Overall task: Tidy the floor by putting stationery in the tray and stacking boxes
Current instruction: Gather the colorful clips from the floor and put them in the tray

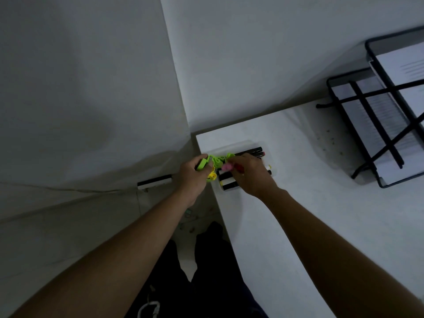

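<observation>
White desk, marker tray (labels unreadable), left hand gripping stationery

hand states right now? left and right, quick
Left hand: grips a green stationery piece.
Right hand: holds pink and red pieces over the clear tray of markers.

lime-green clips, black-and-white markers, black wire rack, white desk
</observation>
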Motion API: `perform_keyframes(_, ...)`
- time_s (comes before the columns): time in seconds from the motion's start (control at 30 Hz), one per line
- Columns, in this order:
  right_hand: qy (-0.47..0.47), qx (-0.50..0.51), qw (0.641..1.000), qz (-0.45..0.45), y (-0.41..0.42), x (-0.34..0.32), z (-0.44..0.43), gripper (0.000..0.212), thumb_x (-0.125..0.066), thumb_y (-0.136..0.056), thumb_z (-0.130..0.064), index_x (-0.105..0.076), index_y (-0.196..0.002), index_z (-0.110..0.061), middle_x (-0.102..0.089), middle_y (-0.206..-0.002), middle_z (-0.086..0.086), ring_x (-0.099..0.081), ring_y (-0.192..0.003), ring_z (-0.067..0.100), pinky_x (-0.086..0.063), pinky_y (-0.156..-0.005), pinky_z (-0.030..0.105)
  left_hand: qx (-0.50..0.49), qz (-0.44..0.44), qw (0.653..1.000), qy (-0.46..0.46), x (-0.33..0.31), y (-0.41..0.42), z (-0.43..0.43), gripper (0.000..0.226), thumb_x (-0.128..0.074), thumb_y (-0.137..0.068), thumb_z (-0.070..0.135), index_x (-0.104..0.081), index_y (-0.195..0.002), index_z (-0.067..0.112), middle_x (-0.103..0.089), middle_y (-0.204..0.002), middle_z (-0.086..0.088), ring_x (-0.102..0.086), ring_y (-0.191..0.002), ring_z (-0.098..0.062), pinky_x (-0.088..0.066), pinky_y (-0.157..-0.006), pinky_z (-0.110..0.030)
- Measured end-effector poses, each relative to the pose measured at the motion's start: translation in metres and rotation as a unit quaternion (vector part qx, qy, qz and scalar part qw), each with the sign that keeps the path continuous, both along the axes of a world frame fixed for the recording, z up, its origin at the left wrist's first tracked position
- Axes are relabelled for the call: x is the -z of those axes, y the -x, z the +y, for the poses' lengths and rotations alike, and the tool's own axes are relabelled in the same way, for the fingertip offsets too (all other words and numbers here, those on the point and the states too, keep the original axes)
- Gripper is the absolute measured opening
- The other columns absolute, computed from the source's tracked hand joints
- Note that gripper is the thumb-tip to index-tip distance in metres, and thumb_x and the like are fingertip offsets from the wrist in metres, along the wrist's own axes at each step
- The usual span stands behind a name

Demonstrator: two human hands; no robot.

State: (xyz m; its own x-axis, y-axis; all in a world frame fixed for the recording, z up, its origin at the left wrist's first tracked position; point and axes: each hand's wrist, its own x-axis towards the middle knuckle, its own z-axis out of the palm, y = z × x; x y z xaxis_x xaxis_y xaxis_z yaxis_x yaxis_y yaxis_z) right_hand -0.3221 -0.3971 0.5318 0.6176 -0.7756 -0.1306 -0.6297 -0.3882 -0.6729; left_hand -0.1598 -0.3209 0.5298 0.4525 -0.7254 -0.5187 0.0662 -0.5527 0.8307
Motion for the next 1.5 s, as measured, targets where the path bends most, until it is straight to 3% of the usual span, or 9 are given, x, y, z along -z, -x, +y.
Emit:
perform_keyframes(0.23, 0.043, -0.044, 0.998, 0.009, 0.014, 0.003, 0.015, 0.046, -0.065, -0.084, -0.013, -0.057, -0.129, -0.013, -0.066, -0.118, 0.008, -0.061, -0.103, 0.025, -0.057, -0.079, 0.04, 0.002, -0.005, 1.0, 0.001, -0.001, 0.0, -0.002, 0.036, -0.063, -0.088, 0.029, -0.06, -0.124, 0.022, -0.064, -0.105, 0.006, -0.061, -0.091, -0.006, -0.046, -0.076, -0.019)
perform_keyframes(0.5, 0.083, 0.016, 0.996, -0.041, 0.016, 0.008, 0.019, 0.007, -0.066, -0.085, -0.005, -0.063, -0.089, -0.002, -0.06, -0.093, 0.011, -0.058, -0.078, 0.024, -0.054, -0.063, 0.04, 0.023, 0.002, 1.0, 0.014, -0.004, 0.01, -0.004, 0.037, -0.062, -0.09, 0.024, -0.058, -0.126, 0.017, -0.059, -0.104, 0.009, -0.054, -0.085, 0.005, -0.041, -0.069, -0.009)
perform_keyframes(0.63, 0.085, 0.042, 0.995, -0.044, 0.013, 0.014, 0.021, 0.006, -0.067, -0.085, -0.003, -0.066, -0.089, 0.001, -0.062, -0.097, 0.014, -0.058, -0.088, 0.027, -0.052, -0.074, 0.039, 0.027, -0.002, 1.0, 0.016, -0.006, 0.01, -0.004, 0.036, -0.062, -0.09, 0.025, -0.059, -0.125, 0.018, -0.061, -0.103, 0.008, -0.056, -0.086, 0.004, -0.043, -0.069, -0.011)
perform_keyframes(0.83, 0.058, 0.105, 0.988, -0.095, 0.017, 0.015, 0.026, 0.008, -0.063, -0.086, -0.001, -0.065, -0.095, -0.002, -0.061, -0.097, 0.01, -0.06, -0.082, 0.018, -0.056, -0.068, 0.031, 0.022, 0.015, 0.999, 0.019, -0.006, 0.008, -0.004, 0.036, -0.064, -0.089, 0.027, -0.059, -0.124, 0.02, -0.064, -0.111, 0.004, -0.06, -0.097, -0.008, -0.047, -0.08, -0.021)
perform_keyframes(0.9, 0.009, 0.165, 0.978, -0.128, 0.015, 0.011, 0.026, 0.01, -0.063, -0.09, -0.012, -0.064, -0.099, -0.008, -0.064, -0.094, 0.003, -0.063, -0.081, 0.014, -0.055, -0.067, 0.024, 0.025, 0.038, 0.999, 0.027, -0.007, 0.01, -0.006, 0.036, -0.065, -0.088, 0.025, -0.06, -0.123, 0.018, -0.066, -0.112, 0.001, -0.062, -0.097, -0.009, -0.048, -0.079, -0.02)
perform_keyframes(0.97, -0.158, 0.21, 0.949, -0.174, 0.01, 0.001, 0.023, 0.023, -0.059, -0.094, -0.026, -0.059, -0.114, -0.015, -0.067, -0.096, -0.003, -0.068, -0.078, 0.011, -0.054, -0.062, 0.021, 0.047, 0.046, 0.997, 0.035, -0.009, 0.015, -0.007, 0.036, -0.067, -0.086, 0.027, -0.062, -0.121, 0.018, -0.068, -0.109, 0.002, -0.064, -0.095, -0.007, -0.05, -0.076, -0.017)
perform_keyframes(1.07, -0.295, 0.173, 0.919, -0.198, 0.011, -0.004, 0.017, 0.036, -0.055, -0.096, -0.029, -0.052, -0.13, -0.017, -0.07, -0.1, 0.004, -0.071, -0.081, 0.018, -0.056, -0.056, 0.028, 0.084, 0.053, 0.994, 0.044, -0.012, 0.024, -0.006, 0.036, -0.067, -0.085, 0.031, -0.063, -0.119, 0.019, -0.069, -0.105, 0.005, -0.066, -0.093, -0.007, -0.053, -0.075, -0.018)
perform_keyframes(1.33, -0.204, 0.233, 0.943, -0.125, 0.029, 0.007, 0.007, 0.016, -0.06, -0.093, -0.019, -0.063, -0.108, -0.017, -0.071, -0.091, 0.002, -0.066, -0.075, 0.012, -0.049, -0.059, 0.022, 0.133, -0.06, 0.987, 0.07, -0.007, 0.043, -0.006, 0.032, -0.063, -0.089, 0.019, -0.063, -0.121, 0.012, -0.064, -0.115, 0.0, -0.06, -0.101, -0.008, -0.047, -0.076, -0.007)
perform_keyframes(1.5, -0.089, 0.146, 0.983, -0.06, 0.037, 0.005, 0.008, 0.022, -0.059, -0.092, -0.015, -0.064, -0.113, -0.013, -0.063, -0.097, -0.008, -0.058, -0.084, 0.005, -0.039, -0.068, -0.004, 0.164, -0.102, 0.977, 0.089, -0.004, 0.046, -0.006, 0.028, -0.053, -0.095, 0.023, -0.061, -0.12, 0.013, -0.066, -0.109, -0.003, -0.062, -0.091, -0.011, -0.043, -0.063, -0.002)
